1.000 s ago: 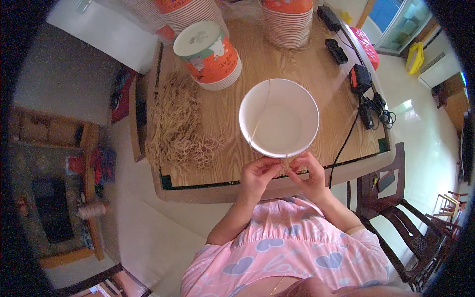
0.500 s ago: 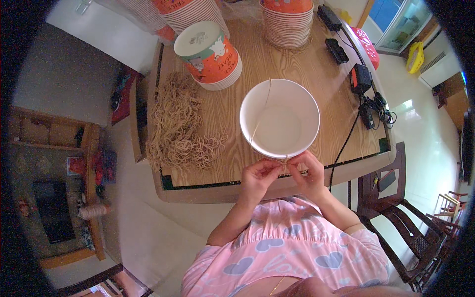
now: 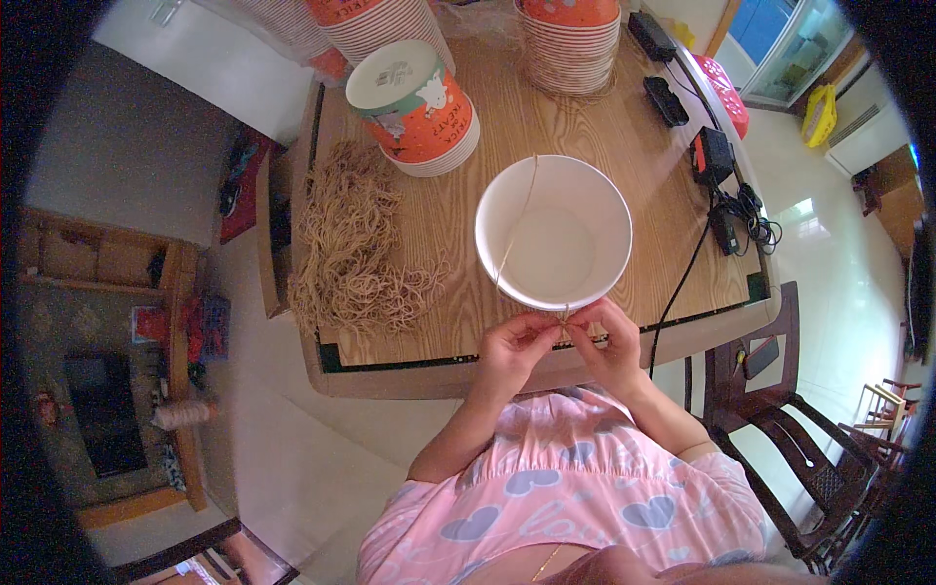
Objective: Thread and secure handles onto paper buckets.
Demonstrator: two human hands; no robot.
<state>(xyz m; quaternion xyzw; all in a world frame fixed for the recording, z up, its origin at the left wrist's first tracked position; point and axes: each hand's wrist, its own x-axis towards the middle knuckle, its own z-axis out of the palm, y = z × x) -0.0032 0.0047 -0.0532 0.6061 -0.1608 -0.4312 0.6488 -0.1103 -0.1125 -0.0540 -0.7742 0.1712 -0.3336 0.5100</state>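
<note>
A white paper bowl (image 3: 554,234) stands open side up on the wooden table (image 3: 624,136), close to its near edge. A thin tan string (image 3: 515,230) runs across the bowl's mouth from the far rim to the near rim. My left hand (image 3: 514,344) and my right hand (image 3: 608,338) meet at the bowl's near rim, fingertips pinched together on the end of that string. Both forearms come up from the lower edge over a pink top with heart shapes.
A heap of tan strings (image 3: 353,244) lies on the table's left part. An orange-and-white bowl (image 3: 414,102) sits upside down behind it, with stacks of bowls (image 3: 573,39) at the far edge. Black chargers and cables (image 3: 721,185) lie at right, a dark wooden chair (image 3: 780,429) beside me.
The bowl has shifted slightly, and the string now lies across its mouth more to the left. My hands stay pinched together at the near rim.
</note>
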